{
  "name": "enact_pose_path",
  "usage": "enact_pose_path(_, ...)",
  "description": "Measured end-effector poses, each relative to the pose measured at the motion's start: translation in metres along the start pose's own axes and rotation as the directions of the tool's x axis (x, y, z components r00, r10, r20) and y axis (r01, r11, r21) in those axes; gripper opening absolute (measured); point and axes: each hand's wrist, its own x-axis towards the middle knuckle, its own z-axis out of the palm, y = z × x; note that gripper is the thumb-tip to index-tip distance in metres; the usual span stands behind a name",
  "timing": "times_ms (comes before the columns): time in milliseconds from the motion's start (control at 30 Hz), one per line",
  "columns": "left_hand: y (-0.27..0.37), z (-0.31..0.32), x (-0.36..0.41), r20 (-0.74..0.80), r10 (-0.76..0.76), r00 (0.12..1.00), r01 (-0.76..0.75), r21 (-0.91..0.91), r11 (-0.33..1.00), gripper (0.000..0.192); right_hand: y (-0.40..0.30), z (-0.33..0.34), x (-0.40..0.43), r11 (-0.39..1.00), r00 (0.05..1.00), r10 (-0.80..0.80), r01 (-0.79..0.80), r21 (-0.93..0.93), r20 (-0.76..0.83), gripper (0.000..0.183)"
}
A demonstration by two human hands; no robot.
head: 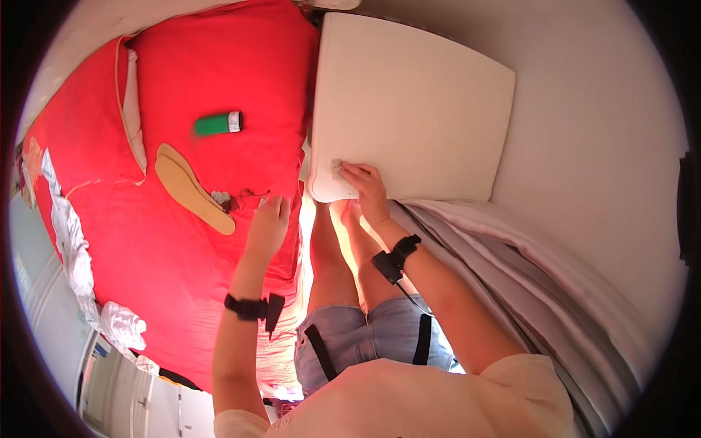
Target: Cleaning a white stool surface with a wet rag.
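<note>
My right hand (364, 183) is over the near left corner of a white tabletop (416, 109), its fingertips on a small crumpled whitish wad (337, 166). Over the red bedding, my left hand (269, 222) has its fingers curled around a small pale item (262, 202), too small to name. Just left of that hand lie a dark tangled cord (233, 203) and a small whitish bundle (220, 196). These touch a pair of tan shoe insoles (189, 189), one overlapping the other. Further back on the bed lies a green cylindrical container (213, 124) with a pale label and dark end.
The red bedsheet (181, 263) fills the left side, with a red pillow (87, 120) at its far left. White crumpled cloth (121, 326) lies along the bed's left edge. A pale curtain (526, 274) hangs at the right, beside a plain wall (591, 142).
</note>
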Motion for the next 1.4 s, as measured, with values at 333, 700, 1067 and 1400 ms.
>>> enact_pose_path(333,-0.052,0.069,-0.118,-0.015,-0.426,0.905,0.415,-0.192,0.889,0.019,0.01,-0.016,0.107,0.947,0.964,-0.251,0.263,-0.186,0.085,0.042)
enact_pose_path(700,-0.081,0.094,-0.131,-0.084,-0.339,0.937,0.317,-0.202,0.927,0.023,0.033,-0.066,0.03,0.993,0.979,-0.07,0.087,0.079,-0.19,0.035)
enact_pose_path(1067,-0.077,0.097,-0.12,-0.122,-0.32,0.939,0.303,-0.14,0.943,0.022,0.033,-0.01,0.044,0.945,0.942,-0.315,0.322,0.052,-0.113,0.037)
enact_pose_path(1400,-0.081,0.098,-0.119,-0.082,-0.265,0.961,0.256,-0.106,0.961,0.021,0.095,-0.116,0.04,0.997,0.831,0.035,-0.071,-0.042,-0.555,0.038)
